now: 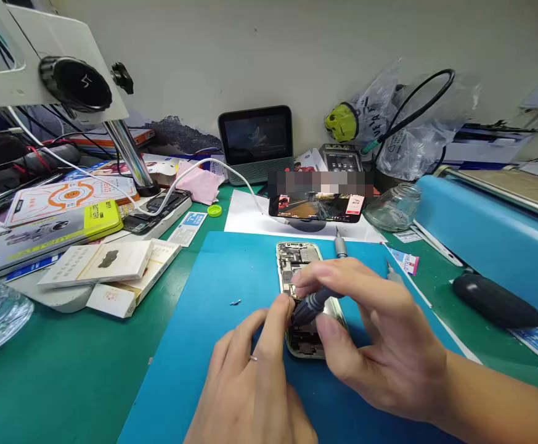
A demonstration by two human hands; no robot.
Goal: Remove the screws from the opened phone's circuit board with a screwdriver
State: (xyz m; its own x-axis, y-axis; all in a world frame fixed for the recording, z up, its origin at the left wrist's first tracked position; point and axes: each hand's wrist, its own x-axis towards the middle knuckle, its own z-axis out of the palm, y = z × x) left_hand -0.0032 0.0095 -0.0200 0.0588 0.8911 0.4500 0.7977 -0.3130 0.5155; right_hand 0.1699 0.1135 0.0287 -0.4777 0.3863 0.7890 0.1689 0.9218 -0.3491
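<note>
An opened smartphone (299, 254) with its inner boards bare lies on a blue mat (195, 345). My right hand (384, 333) pinches a dark grey screwdriver (312, 306) between thumb and fingers, low and slanted over the phone's middle; its tip is hidden. From the left, my left hand (254, 376) grips the phone's edge, its index fingertip beside the screwdriver. Its thumb does not show. Beyond my right hand lie a grey screwdriver (341, 246) and another pen-like tool (392, 272), partly covered. Tiny metal bits (235, 303) rest on the mat to the left.
A lit phone (317, 208) leans on a stand at the back, near a smart display (257, 139). Boxes (97, 265) and a microscope stand (127, 151) fill the left. A glass jar (395, 206) and a black cylindrical device (495, 302) are right. A white cable (213, 161) arches behind.
</note>
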